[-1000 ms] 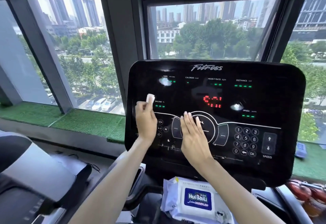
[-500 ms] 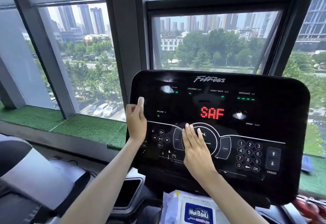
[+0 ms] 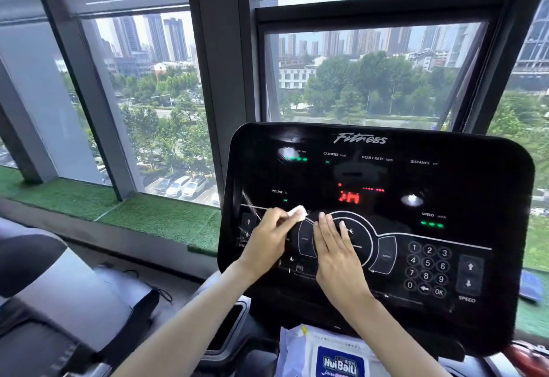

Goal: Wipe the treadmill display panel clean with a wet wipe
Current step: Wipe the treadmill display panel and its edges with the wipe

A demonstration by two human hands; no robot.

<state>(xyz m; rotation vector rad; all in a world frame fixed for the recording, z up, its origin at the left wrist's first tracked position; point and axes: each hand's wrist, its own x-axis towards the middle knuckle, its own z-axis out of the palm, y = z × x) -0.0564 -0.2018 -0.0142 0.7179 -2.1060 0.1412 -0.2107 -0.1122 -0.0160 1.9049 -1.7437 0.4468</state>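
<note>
The black treadmill display panel [image 3: 463, 186] fills the centre and right, with lit red and green readouts and a number keypad. My left hand [image 3: 271, 238] grips a small folded white wet wipe [image 3: 298, 213] and presses it on the panel's lower left, below the INCLINE readout. A wet streak shows on the panel just left of that hand. My right hand [image 3: 334, 250] lies flat, fingers straight, on the round central control dial.
A pack of wet wipes [image 3: 329, 356] with a blue label lies on the console tray below the panel. Large windows [image 3: 154, 109] stand behind, with a green turf ledge [image 3: 124, 213] along the sill. Another grey machine [image 3: 53, 302] is at the lower left.
My left hand came down from the panel's left edge and moved right with the wipe, leaving a wet streak. The right hand stayed on the dial. The red readout changed.
</note>
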